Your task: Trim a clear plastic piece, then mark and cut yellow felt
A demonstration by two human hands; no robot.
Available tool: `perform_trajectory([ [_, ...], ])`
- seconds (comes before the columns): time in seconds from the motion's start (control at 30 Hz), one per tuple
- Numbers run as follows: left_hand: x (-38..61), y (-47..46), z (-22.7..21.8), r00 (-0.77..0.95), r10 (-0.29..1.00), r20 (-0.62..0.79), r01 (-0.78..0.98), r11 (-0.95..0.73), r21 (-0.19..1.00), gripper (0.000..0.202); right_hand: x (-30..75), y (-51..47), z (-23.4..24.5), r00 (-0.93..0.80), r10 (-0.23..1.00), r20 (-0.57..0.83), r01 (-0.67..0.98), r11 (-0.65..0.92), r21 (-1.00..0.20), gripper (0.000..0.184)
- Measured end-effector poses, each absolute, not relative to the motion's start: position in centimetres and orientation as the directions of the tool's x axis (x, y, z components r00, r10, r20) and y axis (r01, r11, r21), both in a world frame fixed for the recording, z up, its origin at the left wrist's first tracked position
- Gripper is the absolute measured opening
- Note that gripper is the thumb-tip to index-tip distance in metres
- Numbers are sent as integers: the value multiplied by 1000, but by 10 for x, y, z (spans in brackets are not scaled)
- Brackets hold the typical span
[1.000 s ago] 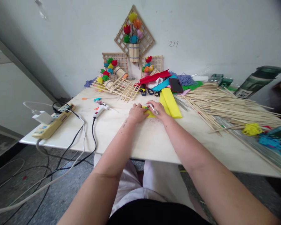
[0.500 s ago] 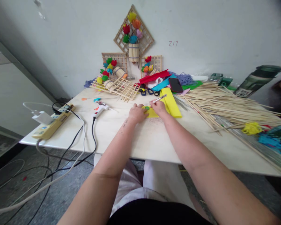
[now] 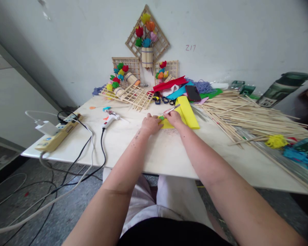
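My right hand [image 3: 175, 118] is closed around a white pen [image 3: 172, 109], its point low near a small green piece [image 3: 161, 118]. That piece lies on a yellow sheet [image 3: 169, 124], perhaps felt or paper, flat on the table. My left hand [image 3: 151, 123] rests on the left edge of the sheet with its fingers laid out, right beside the green piece. Toward the right the yellow material rises into a folded or rolled part [image 3: 187, 114]. The pen's tip is too small to make out.
Left of my hands lies a hot glue gun [image 3: 111, 120], near a power strip [image 3: 53, 138] with cables hanging down. Wooden sticks [image 3: 248, 112] cover the right side. Scissors [image 3: 160, 100], a phone [image 3: 192, 93] and flower-decked stick lattices [image 3: 136, 95] are at the back.
The pen's upper end has shifted slightly left and down as my right hand moves a little. My left hand stays on the yellow sheet.
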State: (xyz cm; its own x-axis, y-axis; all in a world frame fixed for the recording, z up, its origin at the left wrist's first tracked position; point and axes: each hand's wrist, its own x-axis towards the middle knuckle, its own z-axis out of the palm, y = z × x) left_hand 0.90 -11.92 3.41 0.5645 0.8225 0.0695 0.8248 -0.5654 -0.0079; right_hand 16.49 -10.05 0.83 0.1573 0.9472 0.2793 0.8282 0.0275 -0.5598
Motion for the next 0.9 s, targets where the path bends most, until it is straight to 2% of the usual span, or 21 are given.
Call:
perform_trajectory([
  [0.9, 9, -116, 31, 587, 805, 88, 809, -586, -37, 41, 159, -105, 12, 146, 947, 287, 884, 5, -468, 30],
])
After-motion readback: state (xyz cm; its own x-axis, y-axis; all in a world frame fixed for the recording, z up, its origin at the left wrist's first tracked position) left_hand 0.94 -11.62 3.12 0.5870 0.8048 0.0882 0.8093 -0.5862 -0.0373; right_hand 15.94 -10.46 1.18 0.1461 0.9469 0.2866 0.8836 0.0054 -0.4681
